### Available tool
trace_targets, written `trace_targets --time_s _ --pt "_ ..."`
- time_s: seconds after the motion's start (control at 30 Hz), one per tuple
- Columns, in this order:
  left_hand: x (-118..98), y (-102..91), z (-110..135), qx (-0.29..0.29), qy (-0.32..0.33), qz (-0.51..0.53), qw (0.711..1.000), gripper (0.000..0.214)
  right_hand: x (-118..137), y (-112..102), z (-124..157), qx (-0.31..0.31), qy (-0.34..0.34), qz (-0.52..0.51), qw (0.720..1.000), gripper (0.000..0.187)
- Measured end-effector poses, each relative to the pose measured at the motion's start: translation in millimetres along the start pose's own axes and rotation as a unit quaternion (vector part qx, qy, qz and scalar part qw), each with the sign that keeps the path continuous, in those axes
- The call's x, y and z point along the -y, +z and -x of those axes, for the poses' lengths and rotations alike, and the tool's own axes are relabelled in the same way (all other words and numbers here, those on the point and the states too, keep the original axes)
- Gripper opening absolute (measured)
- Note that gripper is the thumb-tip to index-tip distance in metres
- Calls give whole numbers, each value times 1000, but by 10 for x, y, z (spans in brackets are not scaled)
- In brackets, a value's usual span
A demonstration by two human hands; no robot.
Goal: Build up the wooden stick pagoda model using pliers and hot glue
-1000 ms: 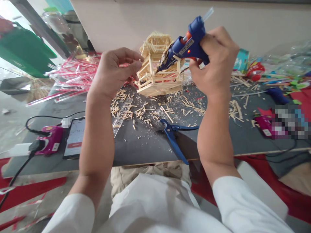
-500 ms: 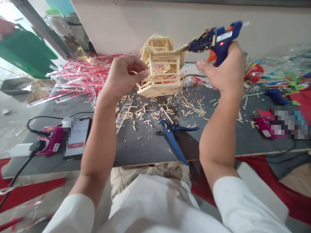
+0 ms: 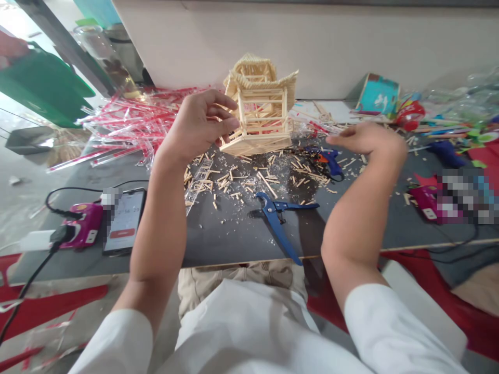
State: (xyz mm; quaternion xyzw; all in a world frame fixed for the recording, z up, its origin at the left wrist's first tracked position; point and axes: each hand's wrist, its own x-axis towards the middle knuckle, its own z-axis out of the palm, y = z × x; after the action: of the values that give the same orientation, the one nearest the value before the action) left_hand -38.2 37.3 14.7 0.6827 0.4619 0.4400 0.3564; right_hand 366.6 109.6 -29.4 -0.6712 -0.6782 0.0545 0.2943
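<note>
A small house of pale wooden sticks (image 3: 261, 111) stands at the back of the dark work board (image 3: 234, 239). My left hand (image 3: 198, 127) is closed in a pinch on the house's left front corner. My right hand (image 3: 370, 140) hovers low over the board to the right of the house, fingers stretched out to the left and holding nothing. A blue hot glue gun (image 3: 329, 158) lies on the board just left of and below that hand, among cut stick bits.
Blue-handled cutters (image 3: 276, 213) lie open near the board's front edge. A phone (image 3: 125, 221) and a pink plugged-in device (image 3: 80, 228) sit at the left. Red and clear wrappers (image 3: 125, 124) pile at back left. A teal box (image 3: 377, 96) and craft clutter fill the back right.
My right hand swung the glue gun away from the house, lowered it to the board and let go. My left hand stayed pinched at the house's corner.
</note>
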Motion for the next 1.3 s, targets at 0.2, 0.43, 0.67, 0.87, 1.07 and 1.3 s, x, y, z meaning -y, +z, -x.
trace_targets --time_s 0.2,0.43,0.67,0.87,1.07,1.3 --pt "-70 22 51 37 30 19 999 43 1303 -281 504 2 -185 -230 955 15" --pt "-61 21 47 84 58 39 994 42 2026 136 778 116 -247 -260 926 12" --pt "-67 7 46 103 55 57 991 40 1930 238 705 140 -215 -289 922 24" --pt "-60 17 41 57 61 31 996 25 1935 205 696 76 -243 -244 936 15" --pt "-42 -20 26 8 25 7 1000 26 1851 273 599 5 -301 -156 941 12" --pt "-36 -18 4 7 13 -5 1000 23 1807 408 544 41 -247 -148 957 21"
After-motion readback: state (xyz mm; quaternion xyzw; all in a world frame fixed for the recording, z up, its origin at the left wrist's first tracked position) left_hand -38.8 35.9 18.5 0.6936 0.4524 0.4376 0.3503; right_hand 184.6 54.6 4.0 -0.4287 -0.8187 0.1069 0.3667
